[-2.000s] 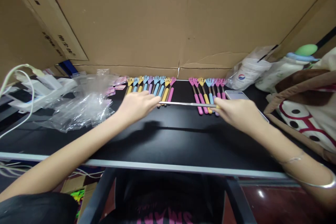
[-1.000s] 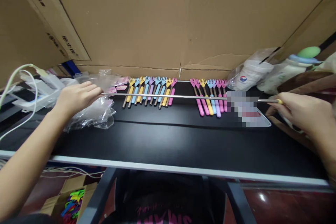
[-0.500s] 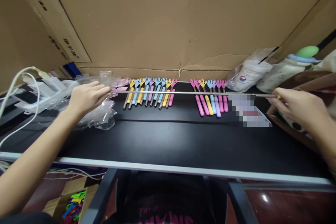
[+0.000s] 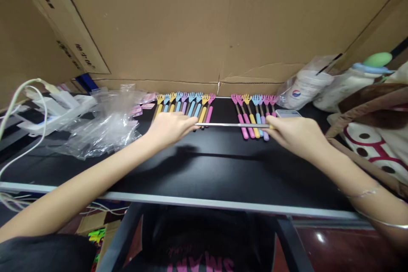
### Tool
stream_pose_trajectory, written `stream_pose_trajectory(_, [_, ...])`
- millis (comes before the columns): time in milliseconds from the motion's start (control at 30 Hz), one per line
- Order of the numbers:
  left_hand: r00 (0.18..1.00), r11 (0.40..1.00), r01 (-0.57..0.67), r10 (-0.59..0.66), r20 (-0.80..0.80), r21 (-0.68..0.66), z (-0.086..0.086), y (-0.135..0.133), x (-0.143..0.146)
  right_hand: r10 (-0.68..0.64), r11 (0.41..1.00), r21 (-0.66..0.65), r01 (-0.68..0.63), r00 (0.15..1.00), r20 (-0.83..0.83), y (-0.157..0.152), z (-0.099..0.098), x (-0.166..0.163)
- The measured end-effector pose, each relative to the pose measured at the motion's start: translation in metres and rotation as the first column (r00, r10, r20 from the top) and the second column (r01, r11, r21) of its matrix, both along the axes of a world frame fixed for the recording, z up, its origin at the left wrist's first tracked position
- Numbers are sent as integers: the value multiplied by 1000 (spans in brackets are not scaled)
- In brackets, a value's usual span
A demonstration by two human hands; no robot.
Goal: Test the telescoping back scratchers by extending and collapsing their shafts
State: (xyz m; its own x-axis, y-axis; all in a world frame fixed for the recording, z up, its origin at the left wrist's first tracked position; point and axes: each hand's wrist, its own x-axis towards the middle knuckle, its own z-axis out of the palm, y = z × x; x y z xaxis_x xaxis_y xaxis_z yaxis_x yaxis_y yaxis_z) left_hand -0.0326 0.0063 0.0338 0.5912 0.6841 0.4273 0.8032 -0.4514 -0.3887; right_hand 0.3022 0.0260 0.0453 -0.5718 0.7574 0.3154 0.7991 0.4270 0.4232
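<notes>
Hands meet at either end of a thin metal rod [image 4: 234, 125], held level just above the black table [image 4: 204, 170]. The left hand [image 4: 170, 128] pinches the rod's left end between thumb and fingertips; the right hand [image 4: 295, 134] is clenched round the right end, where a bit of yellow shows at its fingers. Behind the left grip lies a row of scratchers [image 4: 186, 104] with yellow, blue, purple and pink handles, claw heads towards the cardboard wall [image 4: 197, 25]. A second, smaller row [image 4: 253, 112] lies under and behind the rod, just left of the right grip. A phone [image 4: 287, 113] peeks out beyond the right knuckles. Crumpled clear plastic bags [image 4: 102, 127] sit well to the left of the left hand.
</notes>
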Motion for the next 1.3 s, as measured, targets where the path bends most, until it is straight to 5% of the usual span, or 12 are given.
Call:
stream_pose_trajectory(167, [998, 995, 38, -34, 49, -91, 4, -22, 42, 115, 993, 37, -115, 993, 5, -29, -2, -49])
stream_pose_trajectory(400, [996, 997, 75, -76, 54, 28, 2, -22, 39, 189, 974, 129, -184, 981, -33, -27, -3, -55])
stream_pose_trajectory(500, [994, 992, 92, -97, 49, 81, 1, -15, 18, 130, 985, 120, -127, 991, -19, -17, -1, -31])
stream_pose_trajectory(633, [999, 988, 15, -9, -38, 153, 0, -4, -43, -112, 994, 15, 112, 993, 20, 1, 7, 34])
stream_pose_trajectory(733, [994, 988, -35, 49, -95, 148, 1, 2, -99, -266, 952, -145, 269, 963, 34, 11, 11, 85])
stream_pose_trajectory(900, [984, 978, -156, 166, -61, 136, 3, 1, -162, -449, 877, -215, 430, 892, -51, 19, 10, 136])
stream_pose_trajectory(1300, [968, 948, -224, 244, -63, 226, -1, -5, -154, -402, 911, -123, 394, 915, -44, 16, 3, 136])
